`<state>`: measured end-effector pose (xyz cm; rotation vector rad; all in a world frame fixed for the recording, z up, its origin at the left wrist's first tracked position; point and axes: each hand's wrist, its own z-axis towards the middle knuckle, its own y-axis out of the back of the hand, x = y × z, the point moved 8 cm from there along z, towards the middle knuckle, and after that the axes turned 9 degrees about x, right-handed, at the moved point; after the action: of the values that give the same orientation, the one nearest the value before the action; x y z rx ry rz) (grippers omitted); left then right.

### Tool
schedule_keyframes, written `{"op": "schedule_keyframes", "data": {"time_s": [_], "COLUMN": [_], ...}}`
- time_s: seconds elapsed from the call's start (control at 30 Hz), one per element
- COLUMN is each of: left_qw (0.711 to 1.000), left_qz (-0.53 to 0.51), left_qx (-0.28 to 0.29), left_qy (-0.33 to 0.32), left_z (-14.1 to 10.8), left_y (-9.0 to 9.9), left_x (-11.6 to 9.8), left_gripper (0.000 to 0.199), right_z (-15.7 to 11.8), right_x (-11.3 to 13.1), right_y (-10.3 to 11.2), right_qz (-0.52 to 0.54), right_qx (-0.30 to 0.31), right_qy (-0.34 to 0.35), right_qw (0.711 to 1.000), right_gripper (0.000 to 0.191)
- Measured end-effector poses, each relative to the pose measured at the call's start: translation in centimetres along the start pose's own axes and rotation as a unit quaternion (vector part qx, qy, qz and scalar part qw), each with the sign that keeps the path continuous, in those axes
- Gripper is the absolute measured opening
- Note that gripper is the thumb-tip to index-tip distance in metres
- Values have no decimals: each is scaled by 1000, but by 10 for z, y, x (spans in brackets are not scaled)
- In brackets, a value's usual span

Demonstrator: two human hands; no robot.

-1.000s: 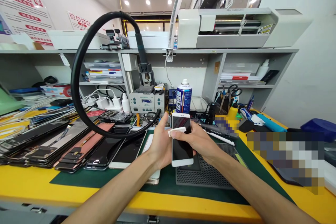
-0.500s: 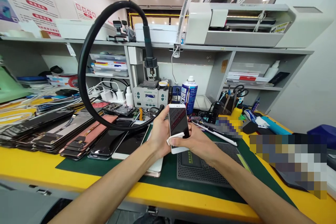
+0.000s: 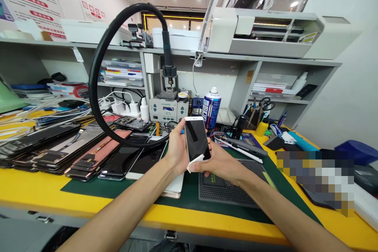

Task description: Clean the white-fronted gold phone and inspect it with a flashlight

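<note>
A white smartphone (image 3: pixel 197 139) with a dark screen is held up, tilted, over the front of the bench. My left hand (image 3: pixel 177 150) is closed around its left side and supports it from behind. The thumb of my right hand (image 3: pixel 219 160) presses a small folded white wipe (image 3: pixel 195 161) onto the lower end of the screen. Some of my right fingers pass behind the phone and are partly hidden. Below my right hand lies a dark grey perforated mat (image 3: pixel 233 197), and another white phone (image 3: pixel 173 189) rests beneath my left wrist.
Stacked phones and screens (image 3: pixel 59 147) cover the left side. A black hose (image 3: pixel 93 75) loops up from a grey hot-air station (image 3: pixel 169 109). A blue spray can (image 3: pixel 212 108) stands behind the phone. Long pen-like tools (image 3: pixel 245 152) lie right, near a cup of scissors (image 3: pixel 264 106).
The phone has shifted slightly left in view and leans more. The white wipe has slid down toward the screen's lower edge. Both hands keep their hold.
</note>
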<state>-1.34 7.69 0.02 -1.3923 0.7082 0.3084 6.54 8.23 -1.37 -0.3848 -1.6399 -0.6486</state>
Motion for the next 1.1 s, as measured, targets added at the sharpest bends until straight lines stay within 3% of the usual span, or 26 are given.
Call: {"op": "schedule_keyframes", "data": {"time_s": [0.27, 0.47, 0.7, 0.8, 0.93, 1.0, 1.1], "left_qw": [999, 995, 992, 992, 993, 994, 994], "left_qz": [39, 86, 111, 113, 102, 95, 95], "left_qx": [-5, -32, -48, -56, -47, -36, -29], "left_qy": [25, 46, 37, 26, 24, 27, 35], "left_z": [-4, -5, -10, -14, -16, -16, -14], "left_y": [-6, -3, -4, -8, -12, -13, -10], "left_x": [1, 8, 5, 2, 3, 4, 6], "left_gripper": [61, 62, 61, 62, 62, 61, 61], "right_z": [-7, -31, -67, -90, -124, -130, -121], "right_x": [-11, -22, -10, -12, -15, -12, -6], "right_y": [5, 12, 21, 49, 117, 143, 161], "right_qz": [90, 175, 118, 58, -56, -106, -165], "right_qx": [38, 1, -96, -163, -290, -301, -261], "right_qy": [-34, -27, -11, -22, -58, -88, -137], "right_qw": [995, 984, 988, 985, 954, 944, 941], "right_gripper": [62, 57, 44, 37, 22, 14, 13]}}
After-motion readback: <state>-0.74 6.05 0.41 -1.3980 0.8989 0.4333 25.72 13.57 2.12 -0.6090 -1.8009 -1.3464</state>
